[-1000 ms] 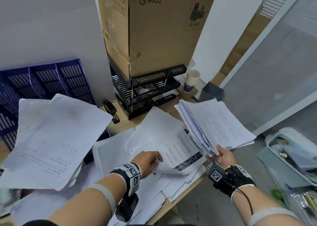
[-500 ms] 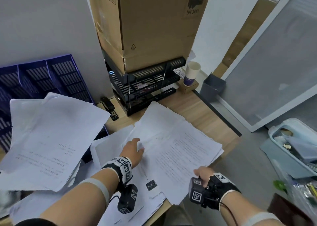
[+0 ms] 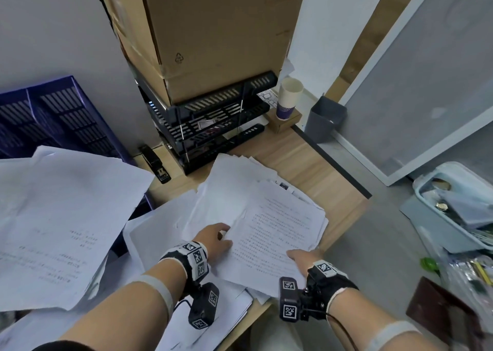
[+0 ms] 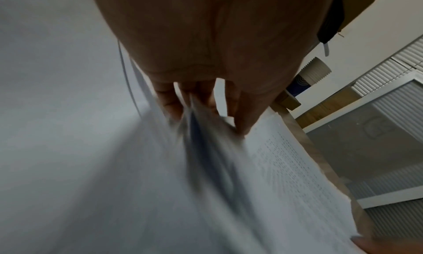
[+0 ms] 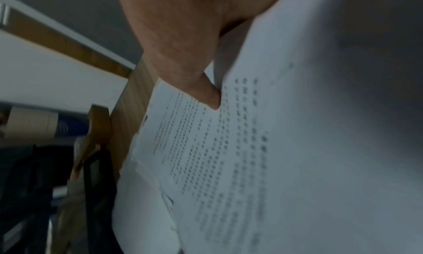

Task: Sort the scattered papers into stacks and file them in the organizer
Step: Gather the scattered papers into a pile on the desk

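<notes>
Papers: a thick printed stack [image 3: 277, 228] lies flat near the desk's [image 3: 301, 158] front right corner, its near edge overhanging the front edge, its sheets fanned unevenly at the far side. Left hand [image 3: 213, 240] at the stack's left edge; in the left wrist view its fingers [image 4: 169, 102] curl down into the sheet edges, gripping a layer of pages. Right hand [image 3: 302, 258] at the stack's near right corner; thumb [image 5: 201, 87] lies on the top printed sheet, and paper passes beneath the palm, so the thumb pinches the corner; the other fingers are hidden.

More loose sheets [image 3: 170, 230] spread underneath and to the left of the stack. Another heap of paper [image 3: 61, 217] covers the left part of the desk, lapping over a blue file organizer [image 3: 69, 116] at the back left.

Black tiered letter tray [image 3: 213, 126] stands at the back edge, carrying a cardboard box [image 3: 213, 30]. Black stapler [image 3: 156, 162] lies between tray and blue organizer. Paper cup [image 3: 289, 97] sits at the back right corner.
</notes>
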Available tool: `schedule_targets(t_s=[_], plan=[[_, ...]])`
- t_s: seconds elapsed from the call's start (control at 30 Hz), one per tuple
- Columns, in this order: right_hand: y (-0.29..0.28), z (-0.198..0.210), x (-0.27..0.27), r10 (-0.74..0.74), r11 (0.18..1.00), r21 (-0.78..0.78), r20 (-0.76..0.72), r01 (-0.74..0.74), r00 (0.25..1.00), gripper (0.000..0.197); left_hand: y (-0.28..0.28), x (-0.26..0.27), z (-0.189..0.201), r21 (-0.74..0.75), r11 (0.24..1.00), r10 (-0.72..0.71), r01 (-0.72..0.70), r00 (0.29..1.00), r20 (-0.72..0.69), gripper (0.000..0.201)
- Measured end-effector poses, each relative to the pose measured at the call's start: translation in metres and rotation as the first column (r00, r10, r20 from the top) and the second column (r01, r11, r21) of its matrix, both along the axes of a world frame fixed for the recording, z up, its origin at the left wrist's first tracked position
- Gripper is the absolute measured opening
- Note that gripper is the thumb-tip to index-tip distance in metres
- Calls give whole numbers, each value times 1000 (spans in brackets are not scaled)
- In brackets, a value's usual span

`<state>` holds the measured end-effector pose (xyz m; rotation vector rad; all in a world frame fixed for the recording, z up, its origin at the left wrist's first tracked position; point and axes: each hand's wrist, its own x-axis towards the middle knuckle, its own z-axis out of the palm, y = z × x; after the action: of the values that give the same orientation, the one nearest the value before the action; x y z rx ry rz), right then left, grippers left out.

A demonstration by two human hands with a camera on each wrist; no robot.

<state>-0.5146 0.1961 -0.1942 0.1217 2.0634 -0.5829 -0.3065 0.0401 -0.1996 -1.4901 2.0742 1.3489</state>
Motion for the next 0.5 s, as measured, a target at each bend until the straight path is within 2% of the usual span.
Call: schedule_targets(t_s=[0.03, 0.1, 0.17, 0.2, 0.27, 0.37, 0.5], plan=[[1, 0, -5, -8, 1000, -5, 1, 8, 1000, 76, -2, -1, 2, -55, 998, 4, -5, 1000, -20, 31], [2, 3, -14, -57, 995, -81, 1, 56, 998, 57, -7, 0, 5, -268, 963, 18, -18, 1000, -1, 24], [4, 7, -27, -50, 986, -162, 3, 50, 999, 33, -14, 3, 7, -449, 892, 82, -39, 994, 77, 32], [5, 8, -33, -89, 975, -202, 8, 89, 996, 32, -18, 5, 7, -469, 881, 138, -67, 983, 120, 41], [11, 9, -48, -212, 935, -283, 35, 213, 977, 34, -24, 7, 7, -398, 903, 243, -163, 957, 159, 55], [17, 7, -68, -242, 925, -301, 3, 231, 970, 36, -28, 7, -2, -230, 932, 321, -279, 932, 167, 62], [15, 13, -79, -240, 929, -282, 30, 238, 970, 31, -21, 7, -16, -169, 933, 340, -318, 932, 128, 45]])
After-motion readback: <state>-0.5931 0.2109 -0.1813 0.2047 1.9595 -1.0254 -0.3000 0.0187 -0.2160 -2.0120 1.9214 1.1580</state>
